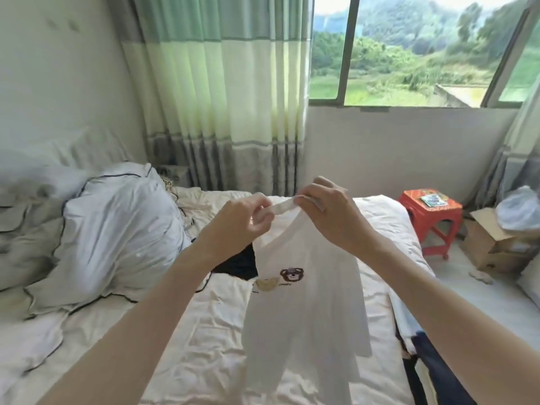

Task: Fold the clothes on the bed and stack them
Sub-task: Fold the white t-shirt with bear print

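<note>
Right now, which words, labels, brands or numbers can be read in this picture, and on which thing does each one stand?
No text here can be read with certainty.
White T-shirt, held up by the left hand and the right hand: small dark lettering beside the bear print, too blurred to read.
Red stool: printed items lie on top, too small to read.
Cardboard box: no legible marking.

Wide bed [204, 331] under a cream, satiny, creased sheet, filling the lower frame. At nine o'clock, a rumpled white duvet with dark piping [117, 229], heaped. At centre, a dark, black-looking garment [239, 264], lying flat, partly hidden. At five o'clock, dark navy clothing [435, 372] on the bed's edge, beside pale cloth.
</note>
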`<state>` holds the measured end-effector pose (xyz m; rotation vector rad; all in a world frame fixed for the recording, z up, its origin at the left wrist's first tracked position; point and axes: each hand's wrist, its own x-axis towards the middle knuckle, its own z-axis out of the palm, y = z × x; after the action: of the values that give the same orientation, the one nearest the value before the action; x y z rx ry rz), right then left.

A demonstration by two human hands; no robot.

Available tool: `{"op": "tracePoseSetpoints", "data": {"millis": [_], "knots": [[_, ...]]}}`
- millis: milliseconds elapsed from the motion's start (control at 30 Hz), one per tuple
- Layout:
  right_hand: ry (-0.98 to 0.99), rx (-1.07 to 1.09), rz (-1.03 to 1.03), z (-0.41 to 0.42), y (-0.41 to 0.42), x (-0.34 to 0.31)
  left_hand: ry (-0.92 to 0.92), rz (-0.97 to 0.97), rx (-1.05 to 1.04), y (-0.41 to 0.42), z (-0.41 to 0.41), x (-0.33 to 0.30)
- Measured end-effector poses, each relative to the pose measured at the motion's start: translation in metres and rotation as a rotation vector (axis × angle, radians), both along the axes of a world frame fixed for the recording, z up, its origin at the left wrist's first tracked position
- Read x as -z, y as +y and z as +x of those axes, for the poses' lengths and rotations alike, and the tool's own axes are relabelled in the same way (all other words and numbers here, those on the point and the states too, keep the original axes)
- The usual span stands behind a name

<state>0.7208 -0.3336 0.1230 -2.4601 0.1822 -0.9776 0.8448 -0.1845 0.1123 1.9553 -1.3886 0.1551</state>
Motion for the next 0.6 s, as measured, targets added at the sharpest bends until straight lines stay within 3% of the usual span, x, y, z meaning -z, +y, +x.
{"op": "tracePoseSetpoints", "data": {"millis": [267,400,600], "knots": [[-0.085,-0.157,-0.062,0.009,0.021,-0.068,0.099,0.082,-0.141,0.062,-0.023,-0.046],[-0.155,-0.134,0.016,0.011,0.030,-0.092,0.156,0.130,-0.191,0.089,-0.023,-0.055],[-0.118,-0.119,0.078,0.017,0.047,-0.101,0.057,0.164,-0.377,0.127,-0.018,-0.042]]}}
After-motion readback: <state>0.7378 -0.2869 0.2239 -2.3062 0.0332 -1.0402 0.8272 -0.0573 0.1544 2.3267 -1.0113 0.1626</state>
